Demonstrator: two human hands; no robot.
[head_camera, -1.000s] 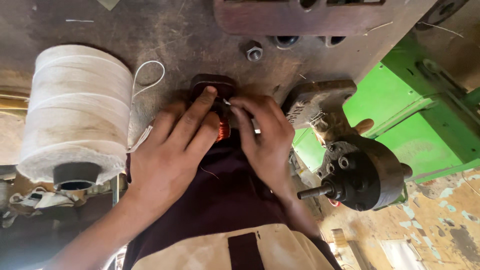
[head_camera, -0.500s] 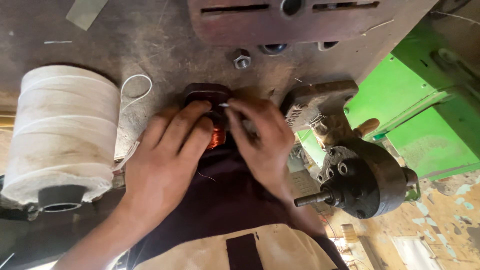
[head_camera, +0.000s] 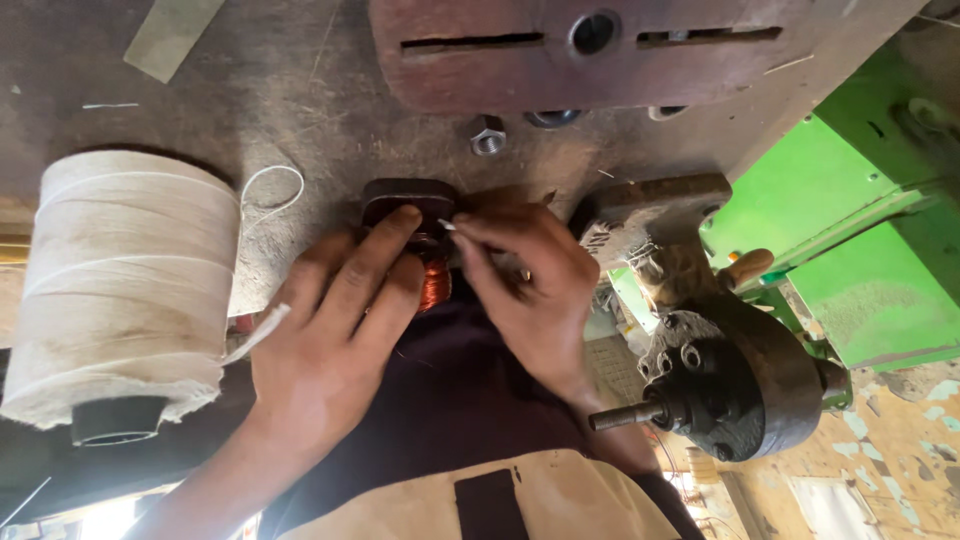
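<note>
1. A person's left hand (head_camera: 330, 340) lies curled over a small copper-wound coil (head_camera: 436, 285), fingers closed together on top of it, apparently to pin it steady at the near edge of the workbench (head_camera: 250, 110).

2. The right hand (head_camera: 530, 290) comes in from the coil's other side, thumb and forefinger pinched shut on something pale and thin at the coil's top (too small to tell whether it is thread or paper).

3. The coil itself shows as tight reddish-orange wire turns, glossy, seated against a dark rounded-rectangular core (head_camera: 408, 200) that rests flat on the bench, just beyond the fingertips.

4. Left of the coil stands a fat spool of off-white twine (head_camera: 125, 290), fibrous and slightly grubby, with a loose strand looping toward the coil, seemingly kept within easy reach.

5. Beyond the coil lies a steel hex nut (head_camera: 487, 135), and past it a rust-brown slotted metal plate (head_camera: 600, 50).

6. Right of the coil hangs a dark, greasy round cast housing (head_camera: 740, 385) with a stub shaft, and behind that a bright green machine frame (head_camera: 850, 230).
</note>
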